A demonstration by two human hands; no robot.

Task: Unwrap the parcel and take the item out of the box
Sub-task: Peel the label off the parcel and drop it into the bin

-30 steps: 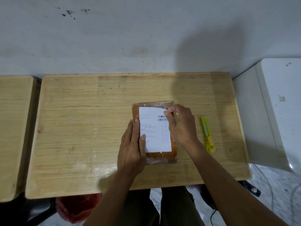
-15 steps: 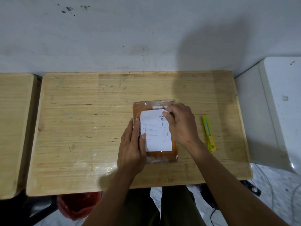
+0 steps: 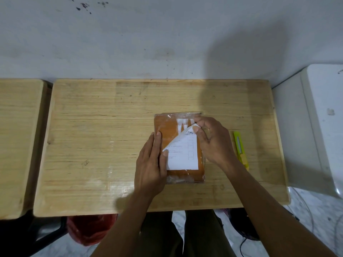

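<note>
On the worktop (image 3: 92,136), the left hand (image 3: 151,164) lies flat, fingers together, on the parcel (image 3: 167,127), while the right hand (image 3: 213,141) pinches the half-peeled label (image 3: 182,154).

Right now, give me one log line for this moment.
step: peeling label | parcel: flat on table, still wrapped | left hand: pinning parcel | right hand: pinching label corner | knife: untouched

Yellow utility knife (image 3: 240,148) on wooden table (image 3: 104,138); red bag (image 3: 89,229) underneath
</note>
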